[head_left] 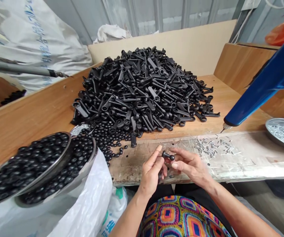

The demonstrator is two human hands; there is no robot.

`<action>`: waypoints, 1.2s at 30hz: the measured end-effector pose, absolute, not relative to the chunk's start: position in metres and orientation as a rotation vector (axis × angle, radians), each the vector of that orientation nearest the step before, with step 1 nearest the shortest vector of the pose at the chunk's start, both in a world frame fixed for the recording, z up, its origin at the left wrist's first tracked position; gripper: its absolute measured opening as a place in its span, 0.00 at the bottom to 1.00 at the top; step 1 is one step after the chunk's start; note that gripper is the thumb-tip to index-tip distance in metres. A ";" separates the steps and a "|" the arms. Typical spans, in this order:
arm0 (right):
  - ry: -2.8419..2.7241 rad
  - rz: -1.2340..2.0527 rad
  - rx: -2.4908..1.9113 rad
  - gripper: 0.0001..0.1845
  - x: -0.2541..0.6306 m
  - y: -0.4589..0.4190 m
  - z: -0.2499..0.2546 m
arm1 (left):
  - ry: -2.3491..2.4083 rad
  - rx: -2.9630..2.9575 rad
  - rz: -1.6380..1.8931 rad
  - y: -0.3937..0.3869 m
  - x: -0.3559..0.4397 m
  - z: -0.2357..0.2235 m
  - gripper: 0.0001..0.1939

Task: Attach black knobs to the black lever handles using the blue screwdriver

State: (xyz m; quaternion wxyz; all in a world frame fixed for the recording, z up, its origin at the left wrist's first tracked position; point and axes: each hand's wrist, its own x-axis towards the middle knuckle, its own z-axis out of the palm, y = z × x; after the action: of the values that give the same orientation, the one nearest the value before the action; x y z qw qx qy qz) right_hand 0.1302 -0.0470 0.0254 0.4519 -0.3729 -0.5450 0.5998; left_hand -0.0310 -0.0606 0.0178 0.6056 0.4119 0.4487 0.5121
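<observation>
the left hand (152, 172) and the right hand (190, 166) meet just above the front edge of the desk (38, 112), both curled in around a small black knob (169, 155), a ball on a short stem. the left thumb and forefinger seem to pinch the stem, while the right fingers (178, 152) close in on the ball end, though the hold is hard to make out at this angle. a dark piece shows under the left hand, too hidden to name.

a big heap of black handles (142, 89) sits at the middle of the desk, with loose black balls (107, 140) spilling from its front left foot. two steel bowls of the same balls (58, 153) tilt at the front left corner, above white plastic sacks (90, 200). toward the front right, small silver pins (211, 146) lie on a plastic sheet (245, 164), beside a steel dish of pins (272, 126). a blue power screwdriver (260, 85) hangs over the right side, its tip just above the desk.
</observation>
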 end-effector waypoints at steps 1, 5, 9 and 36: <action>-1.444 1.366 -0.943 0.23 0.132 -0.046 0.027 | 1.013 0.910 1.174 -0.058 -0.030 0.020 0.35; -2.003 0.831 -0.978 0.15 0.134 -0.041 0.034 | 0.943 0.829 1.040 -0.053 -0.028 0.024 0.37; -2.301 0.484 -1.020 0.16 0.137 -0.029 0.036 | 1.077 1.140 0.940 -0.047 -0.041 0.024 0.29; -2.257 0.324 -1.614 0.14 0.161 0.028 0.050 | 2.219 1.860 1.139 -0.007 -0.125 0.008 0.12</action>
State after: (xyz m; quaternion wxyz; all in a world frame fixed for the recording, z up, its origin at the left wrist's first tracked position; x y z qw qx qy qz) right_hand 0.1610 0.0283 0.0503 0.1731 -0.5690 -0.7958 0.1141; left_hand -0.1247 -0.0068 0.0080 0.0153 0.5979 0.7130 0.3659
